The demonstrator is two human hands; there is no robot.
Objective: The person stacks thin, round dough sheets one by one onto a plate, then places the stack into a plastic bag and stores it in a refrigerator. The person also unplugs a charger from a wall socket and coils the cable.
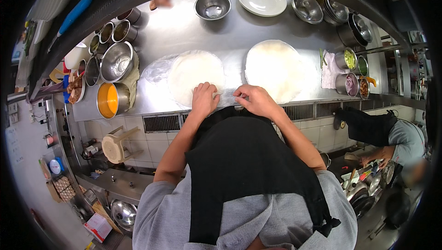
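Two round piles of thin, pale dough sheets lie before me on the steel worktop. My left hand [205, 100] rests at the near right edge of the left pile [196, 72], fingers bent and thumb apart; whether it pinches a sheet is not clear. Clear plastic [157, 71] spreads out from under that pile. My right hand [255, 99] hovers by the near left edge of the right pile [274, 68], with thumb and forefinger apart and nothing visible between them. More clear plastic [228, 97] lies between my hands.
On the left stand a steel pot of orange liquid [121, 100] and a steel bowl [117, 61]. A steel bowl [212, 6] and white plate [262, 0] sit at the back. Small pots of chopped ingredients [346, 59] line the right. A co-worker [404, 139] bends at the far right.
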